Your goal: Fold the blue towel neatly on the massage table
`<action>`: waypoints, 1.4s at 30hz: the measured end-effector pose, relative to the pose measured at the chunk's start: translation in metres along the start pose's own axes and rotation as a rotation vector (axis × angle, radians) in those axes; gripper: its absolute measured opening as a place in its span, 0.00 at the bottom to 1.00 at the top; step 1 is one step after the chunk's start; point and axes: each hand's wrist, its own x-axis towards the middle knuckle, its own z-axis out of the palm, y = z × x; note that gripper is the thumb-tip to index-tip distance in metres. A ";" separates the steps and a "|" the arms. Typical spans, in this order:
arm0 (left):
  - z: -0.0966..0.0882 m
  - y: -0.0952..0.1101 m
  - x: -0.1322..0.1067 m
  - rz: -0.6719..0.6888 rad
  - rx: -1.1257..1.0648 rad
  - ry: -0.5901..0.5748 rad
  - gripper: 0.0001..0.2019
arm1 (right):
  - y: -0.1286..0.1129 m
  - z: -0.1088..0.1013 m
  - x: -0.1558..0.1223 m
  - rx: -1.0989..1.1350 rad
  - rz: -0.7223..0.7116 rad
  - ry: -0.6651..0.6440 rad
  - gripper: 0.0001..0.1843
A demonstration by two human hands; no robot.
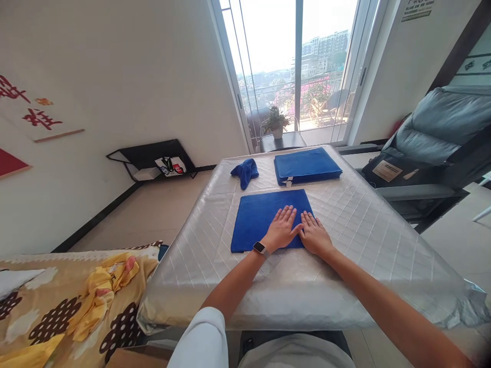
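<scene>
A flat blue cloth (255, 220) lies spread on the silver quilted table cover. My left hand (283, 228) rests flat on it, right of its middle, fingers stretched out. At the cloth's right edge my right hand (315, 234) lies with fingers extended, its thumb side close to the left thumb. Neither hand grips anything. Farther back sits a stack of folded blue cloths (307, 164) with a white tag at its front edge. Left of that stack is a crumpled blue cloth (245, 173). My hands cover part of the spread cloth.
The silver table cover (207, 240) reaches over the table's edges. Beyond the table stands a potted plant (276, 123) on a chair before the sliding glass door. A grey recliner (433, 148) is at right; a patterned bed (76, 306) at left holds yellow clothing (103, 289).
</scene>
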 end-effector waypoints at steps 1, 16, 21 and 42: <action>0.006 0.017 0.005 0.067 -0.033 -0.024 0.33 | 0.002 0.001 -0.001 -0.005 -0.018 -0.005 0.36; -0.017 -0.082 -0.106 -0.361 0.095 -0.252 0.36 | -0.002 -0.001 0.002 0.040 0.025 -0.009 0.38; -0.022 -0.088 -0.127 -0.423 0.131 -0.223 0.37 | 0.000 -0.001 0.001 0.017 0.026 -0.025 0.39; -0.033 -0.083 -0.098 -0.457 0.127 -0.214 0.43 | 0.013 0.001 0.069 0.019 0.084 -0.027 0.39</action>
